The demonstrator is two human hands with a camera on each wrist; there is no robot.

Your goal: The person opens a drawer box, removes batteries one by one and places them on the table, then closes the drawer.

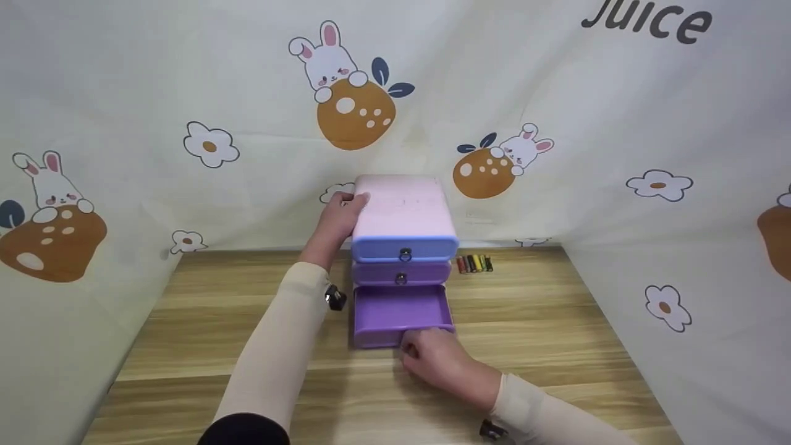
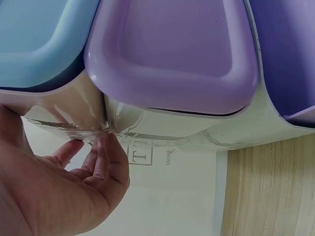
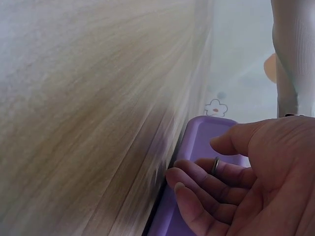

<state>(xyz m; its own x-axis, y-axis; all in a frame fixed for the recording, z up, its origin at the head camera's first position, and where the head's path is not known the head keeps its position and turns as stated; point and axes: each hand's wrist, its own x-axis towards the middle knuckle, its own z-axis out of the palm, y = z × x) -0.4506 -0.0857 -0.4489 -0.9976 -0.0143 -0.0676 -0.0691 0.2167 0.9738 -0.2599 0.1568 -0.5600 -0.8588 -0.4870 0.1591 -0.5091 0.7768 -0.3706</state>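
A small drawer cabinet (image 1: 401,207) with a pink top stands on the table. It has a blue top drawer (image 1: 374,249), a purple middle drawer (image 2: 177,44) and a purple bottom drawer (image 1: 398,309), which is pulled out with its bare floor showing. My left hand (image 1: 342,221) rests against the cabinet's left side, thumb at the top edge; in the left wrist view, bent fingertips (image 2: 110,147) touch the side wall. At the bottom drawer's front, my right hand (image 1: 439,358) has curled fingers, one through a metal ring pull (image 3: 215,166).
Several batteries (image 1: 474,264) lie in a row on the wooden table (image 1: 531,321), right of the cabinet. A cloth printed with rabbits and flowers (image 1: 247,185) hangs behind and at both sides.
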